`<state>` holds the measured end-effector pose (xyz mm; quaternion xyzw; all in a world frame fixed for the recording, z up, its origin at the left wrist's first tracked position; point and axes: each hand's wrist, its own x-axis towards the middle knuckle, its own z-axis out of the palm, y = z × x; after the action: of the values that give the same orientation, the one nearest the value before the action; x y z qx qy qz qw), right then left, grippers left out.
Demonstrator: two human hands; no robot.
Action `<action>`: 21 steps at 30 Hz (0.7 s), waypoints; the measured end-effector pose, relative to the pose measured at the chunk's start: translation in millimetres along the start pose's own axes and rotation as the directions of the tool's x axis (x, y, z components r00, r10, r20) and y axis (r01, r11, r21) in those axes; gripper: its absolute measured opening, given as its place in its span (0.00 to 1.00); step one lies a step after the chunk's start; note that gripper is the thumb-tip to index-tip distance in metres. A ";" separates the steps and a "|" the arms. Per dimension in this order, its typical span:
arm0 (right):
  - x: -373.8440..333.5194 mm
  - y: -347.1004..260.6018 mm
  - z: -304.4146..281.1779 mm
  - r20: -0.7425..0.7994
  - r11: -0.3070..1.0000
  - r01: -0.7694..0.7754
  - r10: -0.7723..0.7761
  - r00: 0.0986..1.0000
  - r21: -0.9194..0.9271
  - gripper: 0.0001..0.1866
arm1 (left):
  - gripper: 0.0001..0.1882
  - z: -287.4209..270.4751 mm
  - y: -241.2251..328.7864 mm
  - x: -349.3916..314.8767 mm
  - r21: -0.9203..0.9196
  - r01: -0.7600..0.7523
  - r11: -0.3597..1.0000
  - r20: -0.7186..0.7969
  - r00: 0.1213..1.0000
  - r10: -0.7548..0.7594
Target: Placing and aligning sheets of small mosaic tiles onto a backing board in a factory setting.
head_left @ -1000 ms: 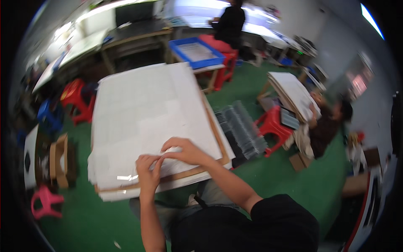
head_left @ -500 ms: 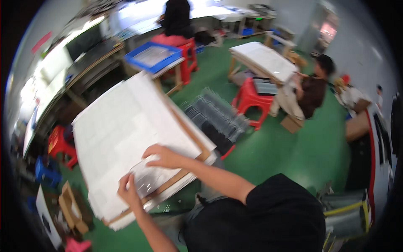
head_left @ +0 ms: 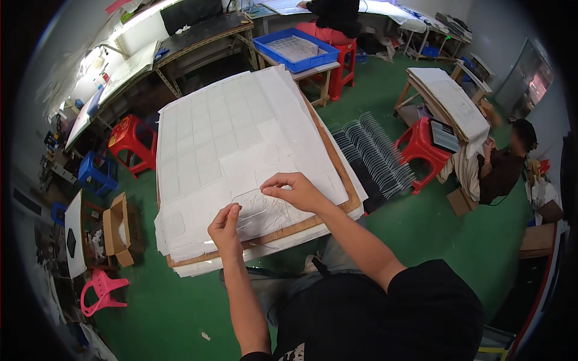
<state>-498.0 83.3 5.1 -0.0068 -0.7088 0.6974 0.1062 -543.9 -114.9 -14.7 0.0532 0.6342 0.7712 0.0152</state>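
Observation:
A clear, thin rectangular panel (head_left: 251,209) with rounded corners is held tilted above the near part of a table covered in white paper (head_left: 241,174). My left hand (head_left: 226,230) pinches its left edge between thumb and fingers. At the upper right corner, my right hand (head_left: 294,190) is closed on the same panel. Under it, crinkled transparent film (head_left: 274,219) lies near the table's front edge. Rows of similar clear panels (head_left: 208,132) lie flat on the far part of the paper.
Right of the table stands a rack of curved wire-like dividers (head_left: 373,150), beside a red stool (head_left: 421,150). A blue tray (head_left: 296,51) sits beyond the table. Left are a red stool (head_left: 133,143) and an open cardboard box (head_left: 119,231). Another person (head_left: 506,159) sits at the right.
My view has swung left, so the table shows farther right. The panel stays between my hands; my right fingers, earlier more spread, now pinch its corner.

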 end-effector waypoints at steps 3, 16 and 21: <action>3.5 7.3 -0.5 0.000 0.999 -0.016 0.016 1.000 -0.049 0.09 | 0.09 -1.3 -1.4 -0.6 0.022 -0.002 1.000 0.015 1.000 0.001; 2.9 14.5 16.4 -0.090 0.928 0.104 -0.146 0.985 -0.359 0.10 | 0.12 -18.0 -13.7 11.8 -0.239 0.066 0.969 -0.192 0.975 -0.114; 6.9 13.1 36.9 0.056 0.971 -0.055 0.070 0.996 -0.234 0.11 | 0.13 -27.3 -5.5 14.1 -0.168 0.094 0.981 -0.221 0.967 -0.130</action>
<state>-512.5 48.4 -7.1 -0.0191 -0.7878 0.6127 0.0602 -560.9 -139.2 -24.4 -0.0743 0.5714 0.8172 -0.0108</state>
